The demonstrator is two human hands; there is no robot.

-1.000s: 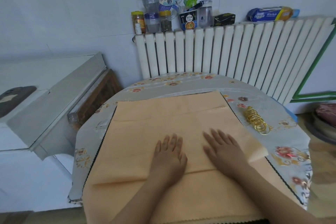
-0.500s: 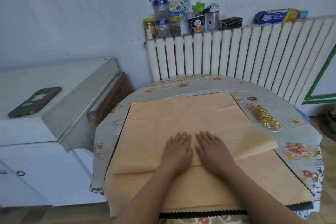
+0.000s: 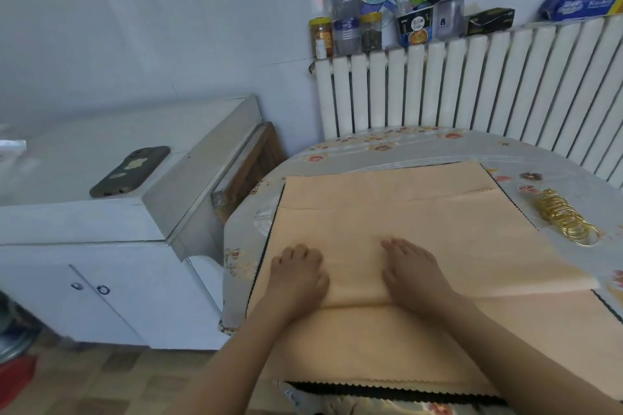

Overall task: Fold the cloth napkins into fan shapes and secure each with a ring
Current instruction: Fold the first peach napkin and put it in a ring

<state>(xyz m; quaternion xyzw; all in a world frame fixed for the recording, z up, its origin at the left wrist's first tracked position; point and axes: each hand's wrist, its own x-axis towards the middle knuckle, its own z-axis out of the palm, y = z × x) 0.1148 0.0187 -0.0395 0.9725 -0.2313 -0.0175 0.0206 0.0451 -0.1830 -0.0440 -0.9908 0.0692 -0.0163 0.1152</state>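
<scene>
Both hands press the peach napkin (image 3: 421, 232) flat mid-worktop: left hand (image 3: 298, 274) with fingers curled onto the fold's left end, right hand (image 3: 413, 271) spread, holding the crease (rings (image 3: 566, 222) wait near the right edge).

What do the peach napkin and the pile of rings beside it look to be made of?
Napkin: soft woven cloth, matte; it creases into folds and has a zigzag-cut edge. Rings: probably metal with a shiny gold finish, thin and glinting, though gold-coloured plastic can't be ruled out.
</scene>
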